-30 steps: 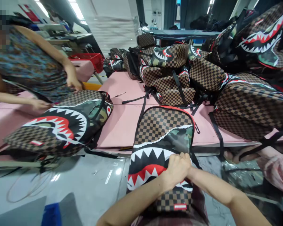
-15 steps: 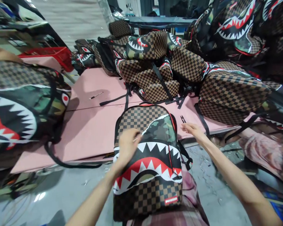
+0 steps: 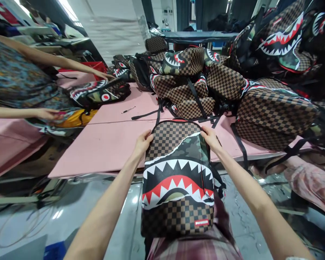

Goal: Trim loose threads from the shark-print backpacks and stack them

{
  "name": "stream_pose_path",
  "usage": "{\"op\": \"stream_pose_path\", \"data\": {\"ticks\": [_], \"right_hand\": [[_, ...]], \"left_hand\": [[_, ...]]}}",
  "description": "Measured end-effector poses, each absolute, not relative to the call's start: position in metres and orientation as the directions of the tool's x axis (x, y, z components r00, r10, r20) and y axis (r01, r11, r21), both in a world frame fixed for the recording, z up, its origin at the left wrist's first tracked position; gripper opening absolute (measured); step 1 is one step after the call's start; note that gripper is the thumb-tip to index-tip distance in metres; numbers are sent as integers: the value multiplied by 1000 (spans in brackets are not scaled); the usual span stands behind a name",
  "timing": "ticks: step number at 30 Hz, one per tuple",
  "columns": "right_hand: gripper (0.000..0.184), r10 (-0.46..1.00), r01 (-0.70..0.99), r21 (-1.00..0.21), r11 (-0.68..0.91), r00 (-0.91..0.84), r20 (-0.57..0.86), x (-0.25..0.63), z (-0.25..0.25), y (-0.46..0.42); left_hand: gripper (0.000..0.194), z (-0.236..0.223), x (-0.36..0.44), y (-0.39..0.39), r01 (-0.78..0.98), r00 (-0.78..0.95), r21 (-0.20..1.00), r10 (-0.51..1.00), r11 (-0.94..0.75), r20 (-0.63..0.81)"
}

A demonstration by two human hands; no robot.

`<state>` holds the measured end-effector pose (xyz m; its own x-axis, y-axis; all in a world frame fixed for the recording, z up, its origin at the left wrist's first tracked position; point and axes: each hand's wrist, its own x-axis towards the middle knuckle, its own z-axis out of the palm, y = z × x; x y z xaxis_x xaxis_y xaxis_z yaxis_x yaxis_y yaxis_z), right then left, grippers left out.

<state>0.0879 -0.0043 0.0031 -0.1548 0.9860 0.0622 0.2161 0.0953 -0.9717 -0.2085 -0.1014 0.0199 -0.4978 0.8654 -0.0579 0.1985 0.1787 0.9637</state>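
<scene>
Head view: I've got the brown-checkered, shark-print backpack (image 3: 176,180) squarely between my left hand (image 3: 143,144) and right hand (image 3: 211,140), lengthwise toward the pink-topped desk (image 3: 105,144), fingers nearly closed on its upper sides.

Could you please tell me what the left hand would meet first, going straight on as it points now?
The backpack, whose upper edge the left hand touches. Just past that edge, the line seems to lead over the pink table towards a black strap, though depth is hard to judge.
</scene>
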Motion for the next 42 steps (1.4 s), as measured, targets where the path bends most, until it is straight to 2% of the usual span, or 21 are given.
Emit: {"op": "stream_pose_path", "data": {"ticks": [3,5,6,7,9,11,12,14,16,18,21,24,27,29,32,34,36,37,38,39,42], "right_hand": [[45,985,159,-983,93,-160,68,98,26,-21],[43,963,74,-989,125,-248,103,113,44,-43],[40,937,32,-988,153,-323,135,123,51,-57],[34,890,1,-983,186,-424,168,133,55,-74],[22,721,8,-964,265,-666,193,152,55,-111],[17,498,52,-931,361,-855,146,163,45,-149],[18,434,66,-910,409,-891,131,166,37,-166],[24,414,96,-871,482,-901,130,166,18,-193],[29,439,115,-852,510,-887,143,163,3,-206],[30,441,103,-857,505,-885,153,161,-4,-206],[29,428,59,-880,471,-888,169,162,-2,-196],[29,432,47,-890,453,-885,173,164,1,-192],[30,441,51,-892,449,-881,171,163,5,-197],[28,434,48,-903,428,-887,159,166,8,-199],[28,384,-13,-952,306,-913,136,183,8,-181],[34,545,67,-966,250,-834,83,198,-2,-150],[38,850,381,-895,232,-528,-4,208,-21,-105],[38,940,574,-796,195,-340,-15,210,-33,-81],[39,982,716,-684,137,-190,-3,210,-46,-58],[39,993,768,-632,99,-116,15,207,-58,-38],[40,999,821,-568,51,-33,42,193,-89,3]], "left_hand": [[45,39,-211,-111,25,-449,996,891,86,-66],[55,50,-214,-130,-66,-399,996,914,57,-78],[60,52,-214,-143,-58,-348,996,933,72,-88],[63,53,-213,-159,10,-261,994,960,110,-104],[60,48,-209,-194,265,25,952,986,150,-162],[54,38,-200,-226,534,277,845,937,35,-213],[50,31,-196,-239,613,340,789,916,-43,-214],[45,20,-188,-253,691,368,707,915,-148,-168],[43,13,-186,-255,730,359,661,920,-171,-158],[42,17,-188,-248,748,349,649,915,-140,-204],[40,34,-189,-227,737,257,675,925,0,-280],[39,46,-179,-194,744,169,668,966,4,-194],[40,38,-158,-159,778,209,621,971,-94,-115],[39,24,-143,-141,798,255,594,952,-107,-171],[34,4,-126,-129,826,336,548,896,-131,-291],[33,-5,-122,-128,843,366,518,862,-146,-352],[36,-8,-121,-128,865,361,481,842,-142,-401],[39,-8,-121,-128,878,350,459,835,-135,-424],[42,-8,-122,-127,890,338,437,830,-129,-444],[44,-7,-122,-126,900,327,417,826,-124,-459],[42,-4,-122,-118,923,298,365,831,-125,-469]]}}
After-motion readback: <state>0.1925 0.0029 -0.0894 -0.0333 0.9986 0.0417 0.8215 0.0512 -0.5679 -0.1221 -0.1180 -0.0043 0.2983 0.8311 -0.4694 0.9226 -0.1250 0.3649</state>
